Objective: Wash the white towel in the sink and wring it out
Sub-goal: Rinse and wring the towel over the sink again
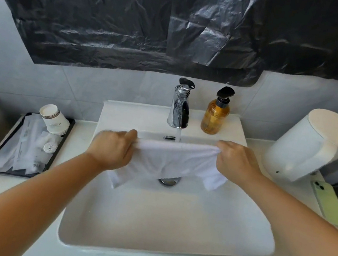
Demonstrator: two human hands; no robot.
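A white towel [171, 161] hangs stretched between my two hands above the white sink [166, 246]. My left hand [113, 149] grips its left end and my right hand [236, 161] pinches its right end. A stream of water runs from the chrome tap [179, 107] down behind the towel's top edge. The towel's loose corners droop toward the basin and partly hide the metal drain [169, 181].
An amber soap bottle [215, 113] with a black pump stands on the sink's back ledge. A black tray [60, 147] with paper cups and packets sits on the left. A white kettle [315, 145] and a green phone [329, 204] are on the right. Black plastic sheeting covers the wall above.
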